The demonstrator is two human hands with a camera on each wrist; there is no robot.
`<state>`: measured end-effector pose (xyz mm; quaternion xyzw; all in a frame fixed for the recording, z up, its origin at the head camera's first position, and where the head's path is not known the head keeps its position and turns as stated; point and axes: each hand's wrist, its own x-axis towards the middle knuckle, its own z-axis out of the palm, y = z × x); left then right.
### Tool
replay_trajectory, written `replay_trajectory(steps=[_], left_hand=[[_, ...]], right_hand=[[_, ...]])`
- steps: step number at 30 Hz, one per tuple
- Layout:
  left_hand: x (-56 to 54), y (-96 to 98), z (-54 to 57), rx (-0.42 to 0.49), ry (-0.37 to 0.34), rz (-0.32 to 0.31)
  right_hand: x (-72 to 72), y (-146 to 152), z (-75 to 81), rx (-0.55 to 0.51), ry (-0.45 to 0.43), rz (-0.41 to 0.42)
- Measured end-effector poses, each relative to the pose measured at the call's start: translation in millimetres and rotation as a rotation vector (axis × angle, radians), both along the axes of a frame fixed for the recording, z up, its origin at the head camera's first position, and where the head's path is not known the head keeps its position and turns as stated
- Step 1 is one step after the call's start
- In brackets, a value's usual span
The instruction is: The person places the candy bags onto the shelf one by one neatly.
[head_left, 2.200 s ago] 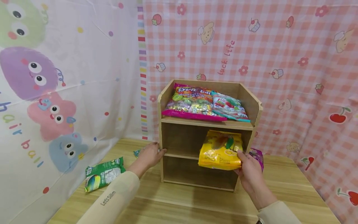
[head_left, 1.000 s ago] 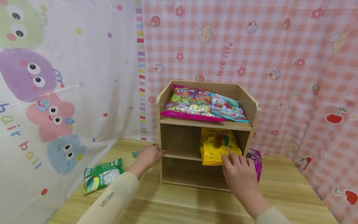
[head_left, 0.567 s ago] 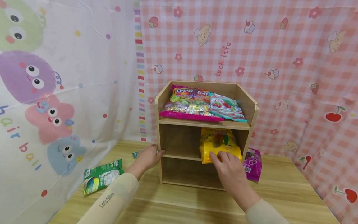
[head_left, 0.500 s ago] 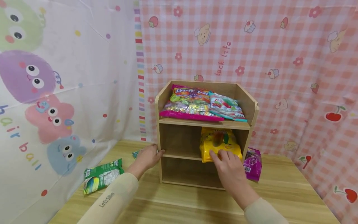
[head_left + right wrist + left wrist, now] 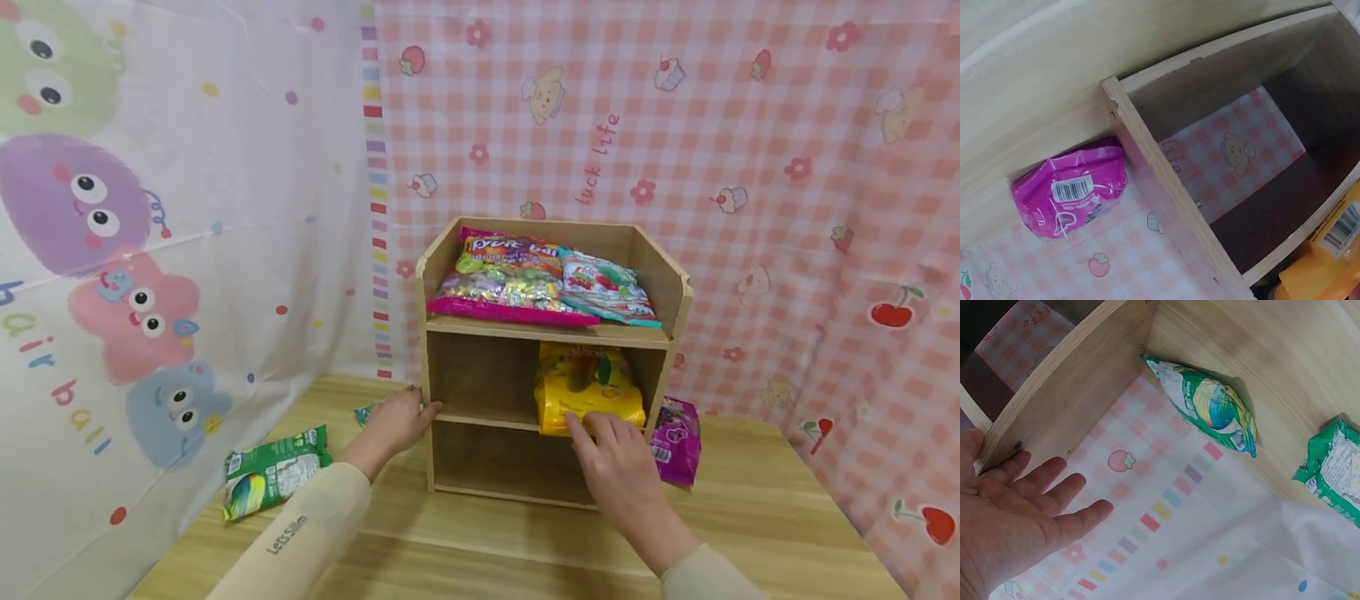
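A yellow bag [image 5: 588,392] with a mango picture sits in the right half of the middle level of a small wooden shelf [image 5: 551,333]. Its front end bulges over the shelf board's edge. My right hand [image 5: 626,475] touches this end with its fingertips. In the right wrist view, only an orange-yellow corner of the bag [image 5: 1322,269] shows at lower right. My left hand [image 5: 397,419] rests against the shelf's left side panel. The left wrist view shows the fingers [image 5: 1054,475] extended, with the thumb at the panel's front edge.
Two candy bags, one pink-edged [image 5: 517,279] and one teal [image 5: 609,285], lie on the shelf's top level. A purple bag [image 5: 677,442] stands right of the shelf. At left lie a green bag [image 5: 276,471] and another green bag [image 5: 1210,406], mostly hidden behind my left hand in the head view.
The yellow bag has gone from my right hand's side grip into the middle level. My right hand has shifted left to the bag's front. The left hand has stayed on the panel.
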<state>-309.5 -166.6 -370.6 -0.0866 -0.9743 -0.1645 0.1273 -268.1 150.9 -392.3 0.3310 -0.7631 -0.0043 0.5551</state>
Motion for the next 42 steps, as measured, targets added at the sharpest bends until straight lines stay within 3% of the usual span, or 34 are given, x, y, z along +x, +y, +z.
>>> replay_trajectory(steps=[12,20,25,29,33,36,39,42], left_hand=[[1.7,-0.5,3.7,-0.011,-0.029,-0.014],[0.8,1.5,3.8,-0.018,-0.028,-0.003],[0.4,0.7,3.4,-0.013,-0.031,-0.008],[0.2,0.4,3.0,-0.006,-0.032,-0.011],[1.2,0.4,3.7,-0.007,-0.008,-0.021],[2.0,0.5,4.0,-0.010,0.002,-0.019],[1.8,0.5,2.6,-0.009,-0.005,-0.007],[0.6,0.5,2.2,-0.006,-0.019,-0.001]], right_hand=[[-16.4,0,7.6,-0.070,-0.130,-0.025],[-9.9,8,-7.7,0.009,-0.014,-0.007],[-8.1,7,-15.7,0.064,-0.008,0.044],[-5.3,3,-17.9,0.139,-0.085,0.001],[-4.1,-2,-16.9,0.154,-0.208,-0.073],[-3.9,-6,-16.2,0.163,-0.248,-0.114],[-3.1,-9,-16.3,0.146,-0.208,-0.121],[-5.4,-8,-14.9,0.035,-0.095,-0.084]])
